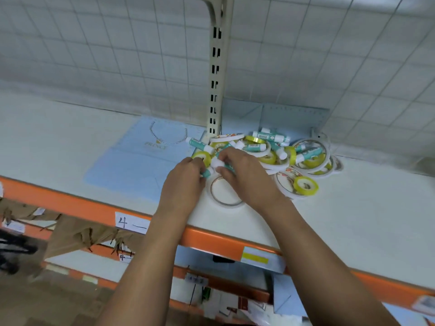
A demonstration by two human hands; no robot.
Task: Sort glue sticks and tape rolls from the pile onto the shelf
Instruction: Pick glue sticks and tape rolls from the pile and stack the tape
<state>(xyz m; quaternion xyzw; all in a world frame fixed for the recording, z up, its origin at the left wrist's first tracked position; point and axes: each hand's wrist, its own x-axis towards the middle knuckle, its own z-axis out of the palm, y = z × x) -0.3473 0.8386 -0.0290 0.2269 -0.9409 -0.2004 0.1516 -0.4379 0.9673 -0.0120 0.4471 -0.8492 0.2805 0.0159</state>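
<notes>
pile of glue sticks and tape rolls sits on the white shelf, just right of the slotted upright post and up against the wire-grid back panel. mix of teal-and-white glue sticks, yellow tape rolls and wide flat white rolls, all overlapping. one yellow roll lies on the near right edge of the pile, resting on a white roll. a thin white ring of tape lies flat on the shelf nearer the front, partly under the right hand.

both hands meet at the near left edge of the pile. left hand is curled, fingers pinched around a teal glue stick — only its end shows past the fingers. a yellow tape roll sits just beyond the left fingertips, touching or nearly so, can't tell. right hand is curled too, fingertips closed on a white-capped glue stick — the body is mostly hidden by the hand.

another glue stick lies left of the post, on the edge of a light blue paper bag lying flat on the shelf, with a twisted cord handle. shelf front edge is orange with a handwritten white label and a yellow-and-blue tag. lower shelves below hold blurry clutter.
</notes>
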